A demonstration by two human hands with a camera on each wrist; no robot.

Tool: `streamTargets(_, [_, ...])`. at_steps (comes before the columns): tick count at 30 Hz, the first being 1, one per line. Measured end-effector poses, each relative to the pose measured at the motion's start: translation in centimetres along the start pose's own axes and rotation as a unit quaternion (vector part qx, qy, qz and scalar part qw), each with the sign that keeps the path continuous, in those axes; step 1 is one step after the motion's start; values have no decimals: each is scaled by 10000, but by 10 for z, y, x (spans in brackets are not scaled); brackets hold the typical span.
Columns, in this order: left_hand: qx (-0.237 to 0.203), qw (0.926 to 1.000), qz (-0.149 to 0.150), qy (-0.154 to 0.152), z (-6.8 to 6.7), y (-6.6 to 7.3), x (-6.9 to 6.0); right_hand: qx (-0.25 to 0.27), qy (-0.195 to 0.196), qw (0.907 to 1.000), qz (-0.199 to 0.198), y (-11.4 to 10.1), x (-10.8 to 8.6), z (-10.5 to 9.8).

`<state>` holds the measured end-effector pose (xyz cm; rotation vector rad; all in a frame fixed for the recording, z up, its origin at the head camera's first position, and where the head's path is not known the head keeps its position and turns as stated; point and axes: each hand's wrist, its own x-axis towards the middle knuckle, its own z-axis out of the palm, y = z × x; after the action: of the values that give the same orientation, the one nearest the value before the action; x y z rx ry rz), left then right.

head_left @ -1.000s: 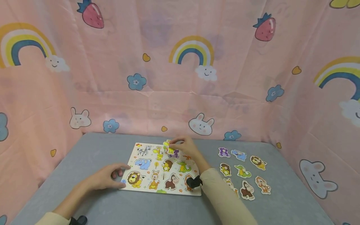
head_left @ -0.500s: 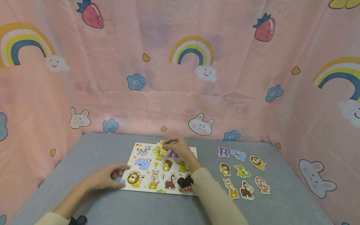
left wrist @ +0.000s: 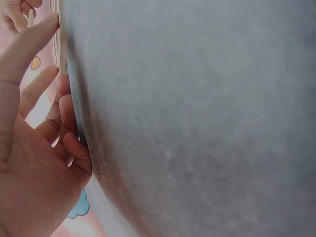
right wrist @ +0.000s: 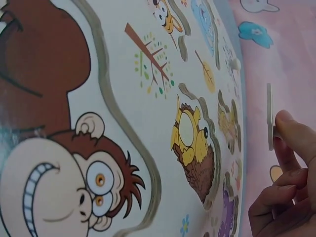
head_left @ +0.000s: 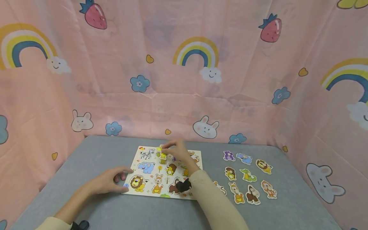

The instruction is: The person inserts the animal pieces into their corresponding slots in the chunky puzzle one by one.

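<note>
My right hand [head_left: 176,151] pinches a giraffe puzzle piece [head_left: 163,154] above the top row of the puzzle board [head_left: 134,159]. It hides part of the giraffe recess and the purple animal's recess. In the right wrist view, the giraffe piece [right wrist: 270,116] is edge-on between thumb and fingers, apart from the board. My left hand [head_left: 110,181] rests at the board's left side, thumb and index finger touching its edge. The left wrist view shows the thumb [left wrist: 34,42] nearly straight and other fingers loosely bent. A small knob [right wrist: 236,64] stands up near the zebra picture.
Several loose animal pieces lie right of the board, including an elephant [head_left: 244,158], a lion [head_left: 264,166], a crocodile [head_left: 248,175] and a gorilla [head_left: 252,195]. Another piece [head_left: 220,187] is partly hidden by the right sleeve. Pink patterned cloth [head_left: 161,108] encloses the grey table [head_left: 109,150].
My right hand has moved left with the giraffe piece, from near the purple animal's recess to over the giraffe recess. My left hand has stayed at the board's edge.
</note>
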<state>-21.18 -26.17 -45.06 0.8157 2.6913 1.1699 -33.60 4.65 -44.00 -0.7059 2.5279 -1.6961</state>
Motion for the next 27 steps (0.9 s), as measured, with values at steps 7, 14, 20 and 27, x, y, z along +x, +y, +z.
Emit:
streamTargets(7, [25,10000,-39,-5,0,-2,0,-373,33,9992,153,2,5,7])
streamTargets(14, [28,10000,-56,8,-1,-1,-1,-641,112,9977,192,1,8,11])
streamTargets(20, [10,10000,-62,23,0,0,-1,-646,83,9973,336,2,6,11])
streamTargets(27, [25,10000,-91,4,0,0,0,-696,18,9973,240,4,5,10])
